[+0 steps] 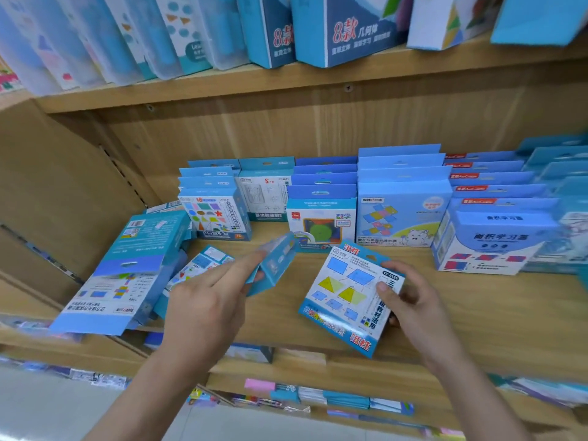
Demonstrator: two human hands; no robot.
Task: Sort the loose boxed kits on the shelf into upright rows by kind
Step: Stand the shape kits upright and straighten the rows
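Note:
My left hand (206, 300) grips a small blue boxed kit (273, 265) by its lower end, tilted above the wooden shelf (477, 300). My right hand (410, 297) holds a flat blue-and-white kit with yellow triangles (346, 297) by its right edge, face up and tilted over the shelf front. Loose kits lie at the left: a large blue box (127, 275) lying flat and a smaller kit (203, 265) beneath my left hand. Upright rows stand behind: coloured-shapes kits (216, 214), a white kit (265, 192), circle kits (321, 214), bear kits (401, 214) and area kits (490, 240).
The upper shelf board (286, 81) carries tall blue boxes (343, 30) and clear cases. A wooden side panel (57, 192) closes the bay at the left. More blue kits (563, 173) stand at the far right. Lower shelves (318, 396) hold assorted packs.

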